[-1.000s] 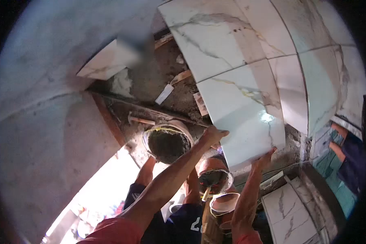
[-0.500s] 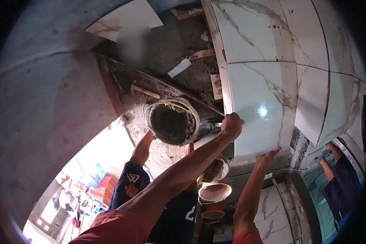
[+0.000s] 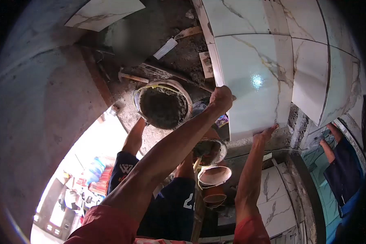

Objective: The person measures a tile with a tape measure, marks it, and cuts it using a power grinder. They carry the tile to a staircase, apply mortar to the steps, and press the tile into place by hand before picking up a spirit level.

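Note:
A glossy white marble-look tile (image 3: pixel 252 105) with grey and gold veins lies at the lower end of a tiled surface. My left hand (image 3: pixel 222 99) is closed on its left edge, with the thumb side over the face. At the lower edge, my right hand (image 3: pixel 267 133) holds the tile from below; its fingers are partly hidden. Left of my left hand stands a bucket (image 3: pixel 162 106) of dark wet mortar with a yellow handle. Beyond it lies a hammer (image 3: pixel 134 77) with a wooden handle.
More buckets (image 3: pixel 215 175) stand below my left forearm. Tile offcuts (image 3: pixel 165 49) and a long bar (image 3: pixel 177 74) lie on rough ground. A loose tile (image 3: pixel 103 14) is at upper left. Another person in dark clothes (image 3: pixel 343 179) is at right, arms raised to the wall.
My view has shifted, so the tile, buckets and hammer appear higher and further left. Both hands remain on the tile's edges.

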{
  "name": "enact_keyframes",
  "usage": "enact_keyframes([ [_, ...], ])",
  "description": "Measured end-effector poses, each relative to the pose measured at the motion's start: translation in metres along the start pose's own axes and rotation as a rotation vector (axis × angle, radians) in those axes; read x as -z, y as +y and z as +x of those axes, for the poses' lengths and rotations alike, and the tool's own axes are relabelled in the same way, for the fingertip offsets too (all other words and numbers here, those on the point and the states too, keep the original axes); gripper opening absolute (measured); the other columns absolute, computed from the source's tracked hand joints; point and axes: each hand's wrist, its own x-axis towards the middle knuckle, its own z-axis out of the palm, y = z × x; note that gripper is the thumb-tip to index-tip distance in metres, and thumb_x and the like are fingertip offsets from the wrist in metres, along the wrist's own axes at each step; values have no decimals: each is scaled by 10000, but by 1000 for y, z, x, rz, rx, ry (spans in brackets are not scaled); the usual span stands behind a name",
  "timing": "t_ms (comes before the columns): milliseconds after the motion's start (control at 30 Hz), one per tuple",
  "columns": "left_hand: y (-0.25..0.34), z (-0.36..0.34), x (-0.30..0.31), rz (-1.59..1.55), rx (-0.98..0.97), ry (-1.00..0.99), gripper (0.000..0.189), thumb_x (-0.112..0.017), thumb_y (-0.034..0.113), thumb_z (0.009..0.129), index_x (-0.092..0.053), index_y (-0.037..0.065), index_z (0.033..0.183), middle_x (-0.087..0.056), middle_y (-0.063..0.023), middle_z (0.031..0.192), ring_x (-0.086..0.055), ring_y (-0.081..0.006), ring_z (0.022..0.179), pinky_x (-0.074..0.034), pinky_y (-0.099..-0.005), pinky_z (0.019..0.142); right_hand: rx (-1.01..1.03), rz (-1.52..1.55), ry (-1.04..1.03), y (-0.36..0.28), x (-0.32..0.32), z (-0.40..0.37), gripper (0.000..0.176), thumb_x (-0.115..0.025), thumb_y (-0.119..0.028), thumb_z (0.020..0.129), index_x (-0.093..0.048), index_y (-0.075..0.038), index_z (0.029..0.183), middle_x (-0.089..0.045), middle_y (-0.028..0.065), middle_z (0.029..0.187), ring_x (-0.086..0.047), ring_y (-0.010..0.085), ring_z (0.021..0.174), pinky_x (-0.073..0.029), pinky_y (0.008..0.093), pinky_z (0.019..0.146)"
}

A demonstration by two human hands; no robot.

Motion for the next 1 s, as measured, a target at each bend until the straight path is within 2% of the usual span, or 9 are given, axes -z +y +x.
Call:
enact_keyframes([
  [67, 3, -1, 4, 33, 38, -68, 251, -641, 235, 765, -633, -15, 781, -632, -203, 746, -642, -320, 756, -525, -376, 626, -4, -13, 10, 2, 1, 6, 743, -366, -625, 828, -316, -83, 1334, -321, 81, 1373, -334, 274, 1226, -283, 443, 1023],
  [200, -4, 1, -3, 21, -16, -4, 438, -685, 350, 725, -608, -81, 714, -587, -255, 670, -628, -349, 681, -503, -412, 582, 105, -83, 37, 13, 11, 22, 738, -344, -626, 835, -362, -54, 1302, -408, 102, 1308, -432, 287, 1155, -375, 475, 959],
  [400, 2, 0, 7, -67, 66, -74, 437, -685, 351, 724, -605, -79, 713, -590, -254, 673, -627, -355, 676, -505, -412, 585, 79, -18, -135, 15, 16, 26, 758, -320, -632, 837, -294, -61, 1335, -341, 101, 1354, -379, 289, 1200, -335, 484, 988],
  [500, 5, -2, 7, -11, 29, -41, 419, -697, 333, 715, -612, -75, 753, -605, -246, 708, -628, -363, 708, -510, -412, 616, 76, -45, -66, 11, 10, 19, 732, -320, -622, 844, -297, -83, 1339, -350, 102, 1348, -368, 301, 1205, -309, 484, 1003],
  [733, 13, -1, 31, -181, 199, 95, 325, -679, 281, 727, -636, -42, 737, -607, -216, 643, -642, -290, 670, -494, -406, 619, 60, -30, -159, 8, 16, 23, 688, -297, -611, 858, -273, -138, 1357, -303, 88, 1379, -329, 311, 1231, -263, 493, 1024],
  [800, 6, 10, 41, -180, 96, 305, 306, -657, 289, 739, -650, -15, 780, -611, -193, 646, -632, -249, 618, -485, -381, 601, 44, 67, -261, 8, 15, 19, 701, -312, -612, 852, -262, -131, 1360, -280, 90, 1391, -313, 311, 1241, -256, 486, 1028],
  [900, 12, 23, 68, -137, -28, 482, 183, -643, 220, 727, -667, 42, 766, -635, -137, 680, -634, -229, 594, -482, -355, 542, 35, 60, -148, 9, 13, 15, 674, -329, -589, 859, -293, -120, 1343, -318, 101, 1365, -339, 308, 1220, -273, 483, 1015],
  [967, -8, 50, 67, -326, 45, 367, 196, -653, 212, 716, -669, 26, 776, -621, -126, 610, -625, -193, 560, -471, -334, 523, 461, -9, -653, 56, 78, 93, 617, -386, -548, 865, -308, -151, 1330, -361, 82, 1327, -346, 291, 1204, -289, 461, 1005],
  [1000, -12, 55, 68, -355, 36, 344, 200, -661, 203, 712, -668, 13, 773, -616, -114, 585, -627, -178, 566, -469, -323, 514, 116, 129, -226, 20, 22, 31, 629, -380, -542, 864, -365, -77, 1288, -422, 117, 1267, -414, 283, 1146, -315, 442, 983],
])
